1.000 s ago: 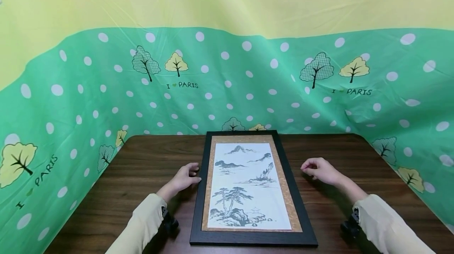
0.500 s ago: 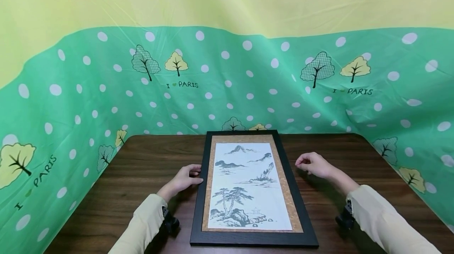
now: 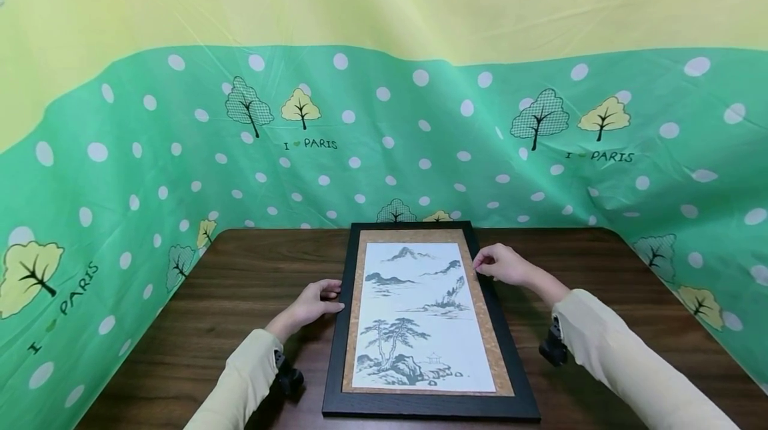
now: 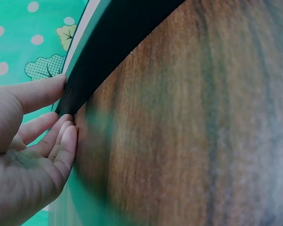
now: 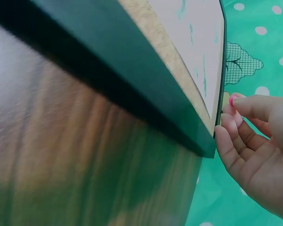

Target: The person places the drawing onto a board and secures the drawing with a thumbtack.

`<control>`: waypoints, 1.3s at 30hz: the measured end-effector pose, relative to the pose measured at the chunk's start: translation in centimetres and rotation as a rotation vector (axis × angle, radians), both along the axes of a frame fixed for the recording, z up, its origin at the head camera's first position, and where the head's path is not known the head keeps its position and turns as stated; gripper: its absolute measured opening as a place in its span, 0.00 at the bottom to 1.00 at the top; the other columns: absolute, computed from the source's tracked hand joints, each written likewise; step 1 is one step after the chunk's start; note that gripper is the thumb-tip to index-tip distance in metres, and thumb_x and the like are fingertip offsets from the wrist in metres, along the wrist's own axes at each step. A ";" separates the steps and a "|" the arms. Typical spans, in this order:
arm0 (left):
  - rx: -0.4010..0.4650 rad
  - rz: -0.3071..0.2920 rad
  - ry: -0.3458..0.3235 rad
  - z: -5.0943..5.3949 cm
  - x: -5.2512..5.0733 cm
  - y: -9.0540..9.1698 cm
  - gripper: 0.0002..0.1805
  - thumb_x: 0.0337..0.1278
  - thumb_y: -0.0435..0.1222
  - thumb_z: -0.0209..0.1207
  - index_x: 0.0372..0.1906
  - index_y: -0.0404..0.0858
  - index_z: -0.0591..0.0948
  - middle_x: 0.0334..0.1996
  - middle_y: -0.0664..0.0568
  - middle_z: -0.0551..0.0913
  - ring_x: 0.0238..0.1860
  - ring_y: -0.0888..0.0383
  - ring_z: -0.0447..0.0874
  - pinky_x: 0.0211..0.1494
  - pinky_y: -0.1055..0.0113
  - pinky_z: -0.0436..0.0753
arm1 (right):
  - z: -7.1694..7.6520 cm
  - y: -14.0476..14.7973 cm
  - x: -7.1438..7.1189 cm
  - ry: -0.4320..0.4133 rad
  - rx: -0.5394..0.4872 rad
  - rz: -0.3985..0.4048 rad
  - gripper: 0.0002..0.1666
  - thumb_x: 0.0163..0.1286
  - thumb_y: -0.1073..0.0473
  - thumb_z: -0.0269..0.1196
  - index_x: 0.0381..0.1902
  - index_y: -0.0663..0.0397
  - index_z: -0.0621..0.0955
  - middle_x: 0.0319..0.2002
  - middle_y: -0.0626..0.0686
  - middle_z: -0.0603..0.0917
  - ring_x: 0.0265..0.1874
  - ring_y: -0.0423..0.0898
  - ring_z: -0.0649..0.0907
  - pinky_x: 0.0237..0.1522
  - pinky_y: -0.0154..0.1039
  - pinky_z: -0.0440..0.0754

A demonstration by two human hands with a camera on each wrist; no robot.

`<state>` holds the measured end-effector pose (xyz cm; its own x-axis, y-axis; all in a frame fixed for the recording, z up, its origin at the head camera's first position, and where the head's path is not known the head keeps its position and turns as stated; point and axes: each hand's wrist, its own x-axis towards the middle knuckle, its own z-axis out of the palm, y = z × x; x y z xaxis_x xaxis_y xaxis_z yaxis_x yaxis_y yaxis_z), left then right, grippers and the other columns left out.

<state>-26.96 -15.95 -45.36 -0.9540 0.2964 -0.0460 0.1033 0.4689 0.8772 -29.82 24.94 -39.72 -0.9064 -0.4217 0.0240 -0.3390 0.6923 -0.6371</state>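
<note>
My pinched bit (image 5: 232,100) is pink, the frame (image 3: 431,407) black, the picture (image 3: 414,293) grey-on-white; at twelve o'clock, white-dotted green cloth (image 3: 402,120).

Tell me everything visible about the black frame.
The black frame is rectangular, its matte, wood-like rim surrounding a brown, cork-like backing bearing a white sheet with a grey landscape. It lies face up on the wooden table, a short side nearest. The left hand touches its left edge; the right hand is at its right side, pinching something small and pink, contact unclear.
</note>
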 end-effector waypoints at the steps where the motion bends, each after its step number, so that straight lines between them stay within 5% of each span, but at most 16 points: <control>1: 0.000 0.003 -0.003 0.0 0.0 0.0 0.26 0.48 0.29 0.62 0.56 0.27 0.71 0.49 0.40 0.76 0.49 0.47 0.74 0.49 0.57 0.75 | 0.1 -0.2 -0.2 -0.003 -0.001 0.003 0.06 0.63 0.69 0.55 0.34 0.68 0.79 0.29 0.56 0.78 0.25 0.45 0.75 0.25 0.36 0.75; 7: 0.001 0.015 -0.014 0.1 -0.2 -0.1 0.27 0.48 0.29 0.63 0.55 0.28 0.71 0.49 0.42 0.77 0.48 0.49 0.74 0.48 0.59 0.75 | 0.7 -1.4 -1.5 -0.010 -0.006 0.005 0.07 0.64 0.70 0.54 0.34 0.70 0.78 0.29 0.61 0.79 0.26 0.52 0.76 0.25 0.37 0.75; 17: 0.007 -0.010 -0.006 0.1 -0.3 -0.3 0.27 0.50 0.30 0.62 0.57 0.27 0.70 0.50 0.39 0.75 0.49 0.47 0.73 0.47 0.60 0.75 | 0.8 -3.6 -3.6 -0.004 0.027 -0.011 0.07 0.63 0.70 0.56 0.34 0.69 0.80 0.31 0.56 0.80 0.24 0.44 0.72 0.26 0.36 0.72; 23: 0.004 0.001 0.000 -0.2 -0.4 -0.3 0.27 0.49 0.30 0.62 0.57 0.28 0.70 0.50 0.40 0.76 0.49 0.48 0.73 0.47 0.61 0.75 | 0.5 -4.9 -4.8 0.022 -0.007 -0.019 0.06 0.61 0.70 0.57 0.33 0.71 0.80 0.27 0.55 0.80 0.22 0.44 0.73 0.26 0.36 0.72; 31: 0.013 0.012 0.001 0.0 -0.2 -0.3 0.27 0.50 0.30 0.62 0.57 0.27 0.70 0.50 0.40 0.75 0.49 0.48 0.72 0.47 0.60 0.75 | -0.4 -7.1 -6.3 -0.040 -0.075 -0.089 0.07 0.62 0.68 0.57 0.35 0.69 0.80 0.30 0.62 0.80 0.24 0.50 0.76 0.25 0.37 0.75; 39: 0.022 -0.011 0.003 -0.4 -0.2 -0.3 0.28 0.50 0.30 0.62 0.57 0.27 0.69 0.50 0.39 0.75 0.49 0.47 0.72 0.47 0.60 0.76 | -1.3 -9.4 -7.6 -0.083 -0.126 -0.136 0.07 0.63 0.68 0.57 0.35 0.66 0.81 0.30 0.58 0.80 0.25 0.49 0.75 0.25 0.37 0.75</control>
